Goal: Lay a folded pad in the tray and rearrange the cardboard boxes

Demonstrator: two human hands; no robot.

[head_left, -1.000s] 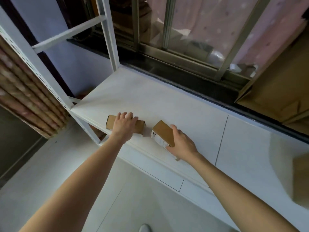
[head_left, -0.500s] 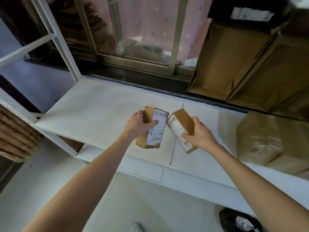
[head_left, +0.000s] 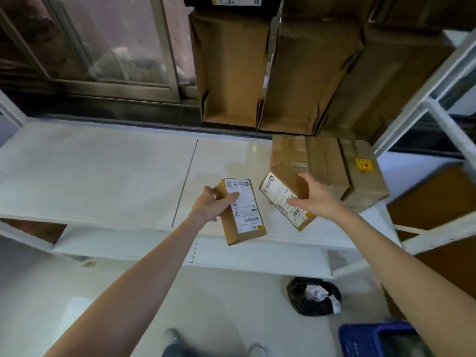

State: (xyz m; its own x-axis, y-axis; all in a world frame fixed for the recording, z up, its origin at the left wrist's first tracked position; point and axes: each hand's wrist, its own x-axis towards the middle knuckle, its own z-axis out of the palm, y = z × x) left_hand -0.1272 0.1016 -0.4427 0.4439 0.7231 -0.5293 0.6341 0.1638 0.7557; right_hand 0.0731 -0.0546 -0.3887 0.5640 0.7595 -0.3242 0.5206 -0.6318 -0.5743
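Cardboard boxes filled both my hands above the white shelf (head_left: 98, 176): my left hand (head_left: 210, 206) gripped one labelled box (head_left: 242, 212), and my right hand (head_left: 315, 199) clasped another (head_left: 284, 195), tilted, seemingly just short of the large taped carton (head_left: 334, 168).

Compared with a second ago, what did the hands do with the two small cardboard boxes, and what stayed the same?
Both boxes were lifted off the white shelf and carried rightward. The left hand now holds the left box, label up; the right hand holds the right box, tilted, near the large taped carton. Unchanged: each hand kept its own box, and the boxes stay apart.
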